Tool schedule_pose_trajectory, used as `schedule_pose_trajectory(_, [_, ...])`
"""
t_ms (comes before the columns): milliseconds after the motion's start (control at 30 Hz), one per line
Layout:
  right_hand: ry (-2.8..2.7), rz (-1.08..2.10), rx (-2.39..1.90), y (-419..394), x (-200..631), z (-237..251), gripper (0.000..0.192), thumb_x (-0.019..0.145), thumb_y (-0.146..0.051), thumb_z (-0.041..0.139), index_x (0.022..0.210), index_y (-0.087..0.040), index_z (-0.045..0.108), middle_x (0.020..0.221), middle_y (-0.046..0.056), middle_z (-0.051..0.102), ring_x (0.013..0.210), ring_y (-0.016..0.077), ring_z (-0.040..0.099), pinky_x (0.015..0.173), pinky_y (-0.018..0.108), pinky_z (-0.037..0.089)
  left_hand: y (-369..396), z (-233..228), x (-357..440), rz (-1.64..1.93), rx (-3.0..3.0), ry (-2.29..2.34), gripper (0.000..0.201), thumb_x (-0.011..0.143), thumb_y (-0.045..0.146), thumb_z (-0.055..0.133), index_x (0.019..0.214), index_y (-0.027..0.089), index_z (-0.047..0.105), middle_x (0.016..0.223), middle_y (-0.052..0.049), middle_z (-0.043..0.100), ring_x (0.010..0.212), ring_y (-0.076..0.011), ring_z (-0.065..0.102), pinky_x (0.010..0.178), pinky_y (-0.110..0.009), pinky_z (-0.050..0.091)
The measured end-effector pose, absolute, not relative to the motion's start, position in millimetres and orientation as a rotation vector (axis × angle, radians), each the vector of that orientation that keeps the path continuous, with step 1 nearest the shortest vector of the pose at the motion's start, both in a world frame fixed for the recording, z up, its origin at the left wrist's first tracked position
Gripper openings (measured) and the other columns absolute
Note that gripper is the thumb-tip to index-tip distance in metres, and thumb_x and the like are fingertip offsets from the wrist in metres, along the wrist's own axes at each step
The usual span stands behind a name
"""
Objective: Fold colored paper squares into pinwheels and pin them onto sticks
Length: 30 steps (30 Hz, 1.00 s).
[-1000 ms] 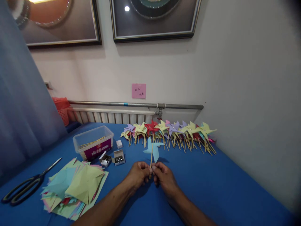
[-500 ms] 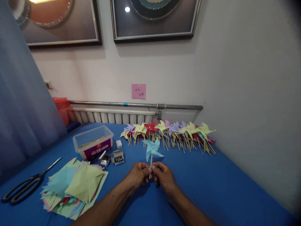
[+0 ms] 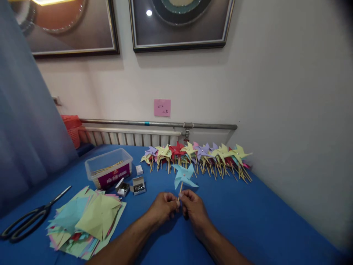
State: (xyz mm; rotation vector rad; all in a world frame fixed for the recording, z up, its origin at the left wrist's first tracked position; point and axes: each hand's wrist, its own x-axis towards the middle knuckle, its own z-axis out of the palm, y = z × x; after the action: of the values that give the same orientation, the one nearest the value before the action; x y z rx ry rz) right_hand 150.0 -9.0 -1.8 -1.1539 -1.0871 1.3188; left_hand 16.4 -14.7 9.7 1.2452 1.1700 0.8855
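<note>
A light blue paper pinwheel (image 3: 183, 175) on a thin wooden stick stands tilted a little to the right, above the blue table cover. My right hand (image 3: 192, 207) pinches the stick between thumb and fingers just below the paper. Lower on the same stick, my left hand (image 3: 165, 206) grips with its fingertips, almost touching the right hand. The stick's lower end is hidden by the fingers. Behind the held pinwheel lies a row of finished-looking pinwheels (image 3: 202, 151) in yellow, red, purple and pink.
Left of my hands lies a pile of cut paper squares (image 3: 99, 215), with black-handled scissors (image 3: 35, 217) beside it. A clear plastic box (image 3: 109, 167) holds sticks. Small boxes of metal pins (image 3: 138, 186) stand near it. The wall (image 3: 275, 110) bounds the table behind and right.
The blue pinwheel has tipped and shifted slightly to the right, and its blades have turned. My right hand sits a bit higher on the stick relative to the left.
</note>
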Motion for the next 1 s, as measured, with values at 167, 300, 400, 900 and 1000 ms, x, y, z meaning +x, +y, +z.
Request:
schedule_pose_trajectory(167, [-1.094, 1.307, -1.174, -5.7, 151.5, -3.6, 0.03, 0.069, -0.049, 0.066, 0.072, -0.021, 0.055, 0.037, -0.01, 0.045, 0.032, 0.007, 0.034, 0.036, 0.02, 0.025, -15.6, 8.6, 18.4, 0.857, 1.308, 1.215, 0.023, 0.066, 0.039, 0.059, 0.065, 0.018, 0.053, 0.055, 0.002, 0.054, 0.042, -0.0085, 0.042, 0.042, -0.023, 0.027])
schedule_pose_trajectory(300, [-1.121, 1.277, -1.194, -3.9, 152.3, -4.4, 0.03, 0.069, -0.049, 0.065, 0.072, -0.021, 0.055, 0.037, -0.01, 0.045, 0.033, 0.0072, 0.035, 0.036, 0.02, 0.027, -16.7, 9.2, 19.8, 0.862, 1.341, 1.211, 0.024, 0.07, 0.039, 0.059, 0.062, 0.018, 0.052, 0.051, 0.002, 0.051, 0.042, -0.0083, 0.042, 0.044, -0.024, 0.026])
schedule_pose_trajectory(400, [-1.159, 1.29, -1.197, -3.5, 151.8, -5.0, 0.031, 0.069, -0.05, 0.064, 0.071, -0.021, 0.054, 0.037, -0.01, 0.046, 0.032, 0.0074, 0.036, 0.037, 0.02, 0.027, -17.0, 10.4, 20.6, 0.878, 1.315, 1.2, 0.027, 0.07, 0.041, 0.06, 0.061, 0.018, 0.05, 0.053, 0.002, 0.052, 0.042, -0.0079, 0.042, 0.045, -0.024, 0.025])
schedule_pose_trajectory(900, [-1.187, 1.341, -1.132, -5.2, 151.7, -4.4, 0.031, 0.071, -0.049, 0.065, 0.072, -0.02, 0.055, 0.043, -0.008, 0.051, 0.033, 0.0068, 0.037, 0.037, 0.02, 0.028, -19.7, 16.7, 17.4, 0.84, 1.308, 1.122, 0.021, 0.071, 0.035, 0.051, 0.064, 0.016, 0.056, 0.058, 0.0, 0.057, 0.044, -0.0082, 0.043, 0.046, -0.024, 0.028])
schedule_pose_trajectory(1000, [-1.191, 1.334, -1.136, -5.5, 151.7, -4.2, 0.029, 0.072, -0.048, 0.064, 0.073, -0.02, 0.055, 0.044, -0.008, 0.051, 0.033, 0.0069, 0.037, 0.037, 0.02, 0.027, -18.9, 15.2, 17.5, 0.83, 1.301, 1.145, 0.02, 0.071, 0.035, 0.051, 0.065, 0.016, 0.056, 0.058, 0.0, 0.056, 0.043, -0.0085, 0.043, 0.044, -0.024, 0.027])
